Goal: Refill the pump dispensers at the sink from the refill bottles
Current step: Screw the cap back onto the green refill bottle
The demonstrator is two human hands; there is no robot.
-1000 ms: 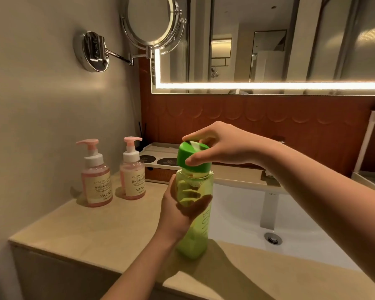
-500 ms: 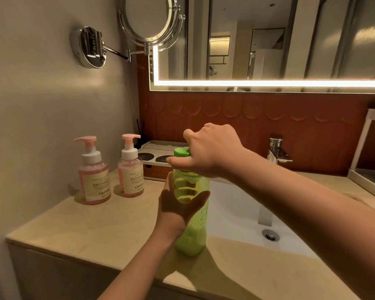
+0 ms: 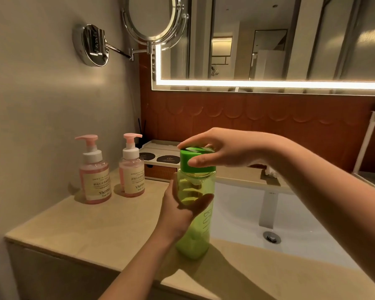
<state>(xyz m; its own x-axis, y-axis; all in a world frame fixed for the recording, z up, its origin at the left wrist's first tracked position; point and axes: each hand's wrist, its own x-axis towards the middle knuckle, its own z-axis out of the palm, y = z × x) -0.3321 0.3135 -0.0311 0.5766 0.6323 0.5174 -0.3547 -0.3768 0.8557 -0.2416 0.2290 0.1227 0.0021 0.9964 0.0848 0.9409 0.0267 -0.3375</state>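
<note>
A translucent green refill bottle [image 3: 196,230] stands upright on the beige counter [image 3: 100,230] at the sink's left edge. My left hand [image 3: 180,211] grips its body from the left, fingers wrapped round the middle. My right hand [image 3: 223,151] comes in from the right and grips the bottle's green cap [image 3: 193,162] from above, thumb on the front, fingers over the top. Two pink pump dispensers stand by the left wall: the left dispenser [image 3: 94,173] and the right dispenser [image 3: 132,167], both with pumps on and pink liquid inside.
A white basin [image 3: 243,215] with a drain [image 3: 272,236] and a chrome faucet [image 3: 268,208] lies right of the bottle. A tray with dark coasters [image 3: 160,158] sits behind. A swing-arm mirror [image 3: 154,20] juts out overhead. A white rack [image 3: 368,148] stands at far right.
My right hand has turned on the green cap: half a second ago it covered the cap from above, now the cap's front shows again. The bottle and my left hand stay put.
</note>
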